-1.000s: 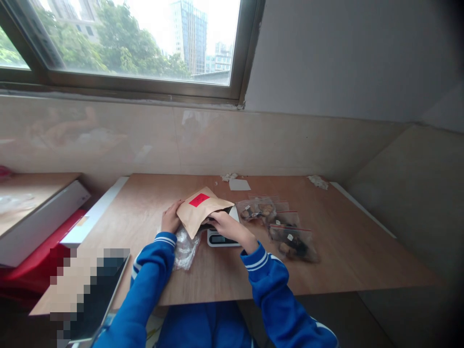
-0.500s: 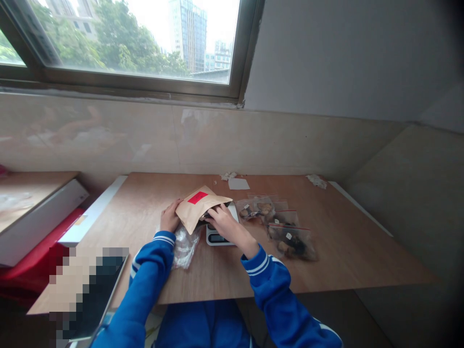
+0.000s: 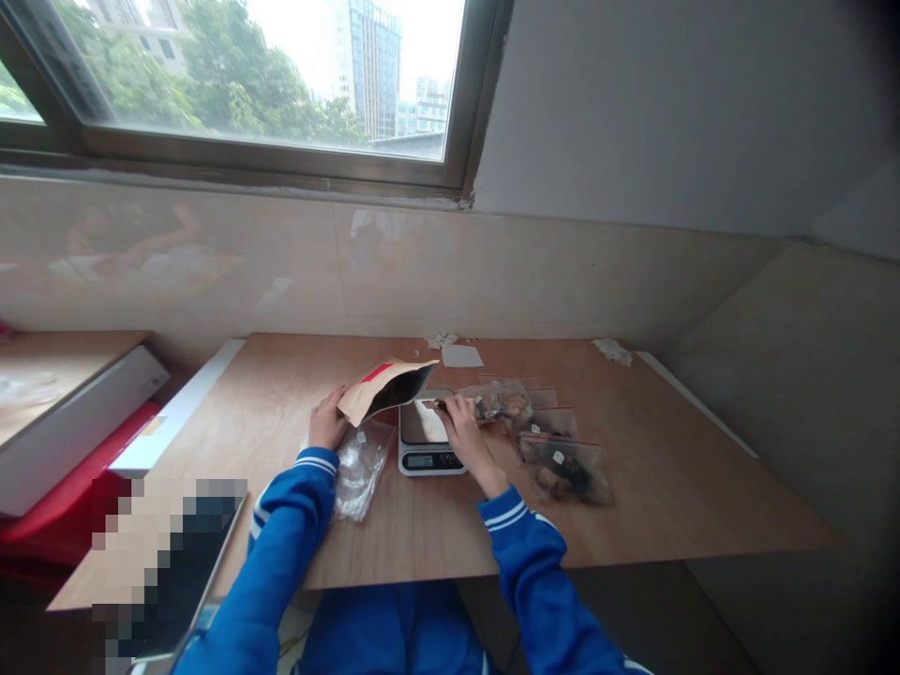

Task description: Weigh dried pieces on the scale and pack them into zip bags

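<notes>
A paper bag (image 3: 362, 398) tilts in the left hand's (image 3: 328, 419) grip, its open mouth facing right and toward the person.
The mouth's long axis slants away rightward from the left fingers; a scale (image 3: 420, 429) lies between the hands, below the right hand (image 3: 464, 433), whose fingertips pinch a small dark piece (image 3: 441, 405).

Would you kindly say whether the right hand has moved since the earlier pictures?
Yes: the right hand has come out of the paper bag and shifted right against the scale.
</notes>
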### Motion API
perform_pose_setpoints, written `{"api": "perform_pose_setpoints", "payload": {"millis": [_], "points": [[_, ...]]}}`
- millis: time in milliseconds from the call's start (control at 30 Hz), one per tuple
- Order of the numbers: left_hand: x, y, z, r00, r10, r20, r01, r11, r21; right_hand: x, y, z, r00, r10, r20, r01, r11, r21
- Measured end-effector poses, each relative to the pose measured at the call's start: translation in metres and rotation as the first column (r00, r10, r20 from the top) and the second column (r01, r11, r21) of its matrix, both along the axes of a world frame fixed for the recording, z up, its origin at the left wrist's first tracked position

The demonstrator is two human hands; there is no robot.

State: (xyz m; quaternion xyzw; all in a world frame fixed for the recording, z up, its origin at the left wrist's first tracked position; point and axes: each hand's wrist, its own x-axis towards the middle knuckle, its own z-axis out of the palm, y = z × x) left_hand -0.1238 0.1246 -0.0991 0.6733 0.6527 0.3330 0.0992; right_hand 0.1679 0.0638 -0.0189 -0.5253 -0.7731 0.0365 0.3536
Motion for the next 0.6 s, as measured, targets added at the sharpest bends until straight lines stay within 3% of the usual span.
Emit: {"api": "perform_pose_setpoints", "payload": {"millis": [133, 233, 500, 600], "points": [[0.000, 0.000, 0.000, 1.000, 0.002, -0.007, -0.002, 1.000, 0.003, -0.004, 0.017, -0.028, 0.967, -0.080, 0.242, 0.100, 0.992, -0.071], [0.000, 0.000, 0.001, 1.000, 0.001, -0.010, -0.001, 1.000, 0.005, -0.005, 0.024, -0.034, 0.959, -0.069, 0.275, 0.094, 0.993, -0.078], [-0.001, 0.001, -0.001, 1.000, -0.002, -0.007, 0.002, 1.000, 0.011, -0.002, 0.049, -0.029, 1.000, -0.009, 0.023, 0.012, 0.991, -0.135], [-0.002, 0.001, -0.001, 1.000, -0.017, 0.008, 0.017, 1.000, 0.021, -0.004, 0.048, -0.014, 0.985, -0.014, -0.171, -0.001, 0.996, -0.091]]}}
